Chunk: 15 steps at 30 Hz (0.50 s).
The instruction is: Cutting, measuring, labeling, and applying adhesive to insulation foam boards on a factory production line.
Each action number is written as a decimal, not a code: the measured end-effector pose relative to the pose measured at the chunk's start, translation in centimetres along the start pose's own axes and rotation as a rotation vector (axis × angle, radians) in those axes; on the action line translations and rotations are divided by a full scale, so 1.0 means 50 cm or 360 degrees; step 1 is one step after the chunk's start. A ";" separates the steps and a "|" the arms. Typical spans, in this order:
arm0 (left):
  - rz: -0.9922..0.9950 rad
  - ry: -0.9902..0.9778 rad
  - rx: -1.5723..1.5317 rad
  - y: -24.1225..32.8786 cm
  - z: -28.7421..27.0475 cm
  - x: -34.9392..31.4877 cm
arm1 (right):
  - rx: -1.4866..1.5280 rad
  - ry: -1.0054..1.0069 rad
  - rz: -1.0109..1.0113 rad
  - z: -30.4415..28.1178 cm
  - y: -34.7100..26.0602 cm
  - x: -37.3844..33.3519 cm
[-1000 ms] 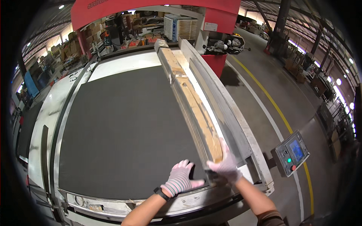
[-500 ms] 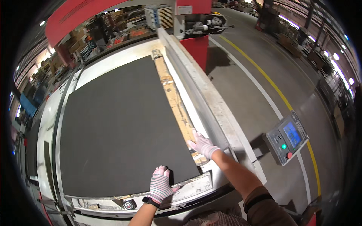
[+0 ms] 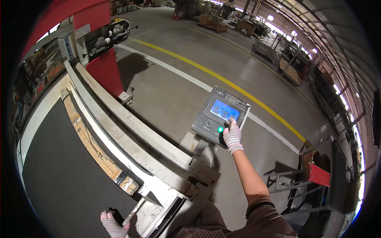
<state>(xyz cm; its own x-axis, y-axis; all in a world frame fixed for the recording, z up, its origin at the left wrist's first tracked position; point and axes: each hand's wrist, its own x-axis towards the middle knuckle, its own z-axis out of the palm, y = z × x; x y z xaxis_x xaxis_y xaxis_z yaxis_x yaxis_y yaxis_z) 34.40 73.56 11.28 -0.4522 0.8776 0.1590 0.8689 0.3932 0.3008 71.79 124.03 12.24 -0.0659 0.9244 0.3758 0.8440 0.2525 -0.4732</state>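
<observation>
Factory floor, right hand (image 3: 231, 136) now off the board, fingers pressing control panel (image 3: 220, 115), left hand (image 3: 113, 223) gripping table edge (image 3: 133, 212).

The left hand (image 3: 114, 224) is cut off by the near edge of the picture, so its wrist is out of view, and whether its fingers grip the dark worktop (image 3: 67, 178) cannot be told. The right hand (image 3: 231, 136) covers the near right corner of the control panel (image 3: 220, 116), hiding whatever its fingertips press. What the panel's blue screen shows is too small to tell.
</observation>
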 end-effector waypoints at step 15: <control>-0.0046 0.0002 0.0161 -0.028 0.032 -0.015 | -0.0445 -0.0084 -0.0036 0.028 0.071 0.063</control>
<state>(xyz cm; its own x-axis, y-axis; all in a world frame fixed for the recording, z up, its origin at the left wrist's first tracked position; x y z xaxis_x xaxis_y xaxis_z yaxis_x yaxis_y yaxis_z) 33.86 72.80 9.25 -0.4777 0.8651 0.1527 0.8712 0.4442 0.2091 73.81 128.24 10.63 -0.1080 0.9348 0.3383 0.9555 0.1916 -0.2243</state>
